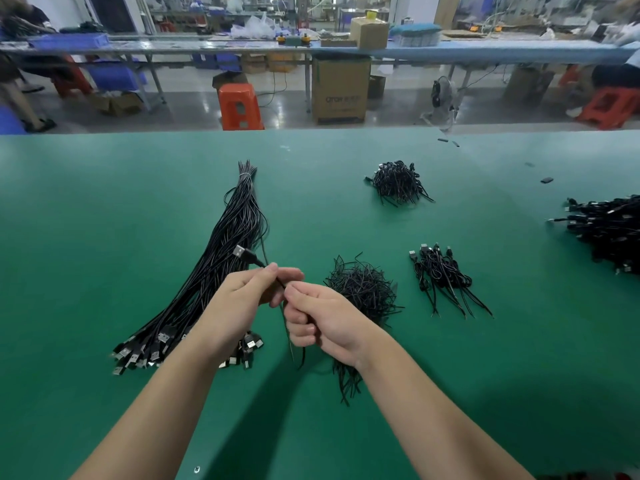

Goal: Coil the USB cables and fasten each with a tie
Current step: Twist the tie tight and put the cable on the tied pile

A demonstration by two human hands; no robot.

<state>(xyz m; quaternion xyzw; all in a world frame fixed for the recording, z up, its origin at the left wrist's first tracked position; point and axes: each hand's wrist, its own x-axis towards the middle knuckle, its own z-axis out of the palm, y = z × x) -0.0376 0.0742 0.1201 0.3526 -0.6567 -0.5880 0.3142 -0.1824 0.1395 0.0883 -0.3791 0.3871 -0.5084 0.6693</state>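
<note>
Head view shows your left hand pinching the thin black USB cable just behind its silver plug while your right hand grips the trailing length above the green table, ready to coil.

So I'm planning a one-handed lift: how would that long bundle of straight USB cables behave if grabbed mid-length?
The long bundle would probably sag at both ends, since its thin strands already bow apart. It is tied only near the far tip, so the plug end would likely splay. It probably won't roll.
</note>
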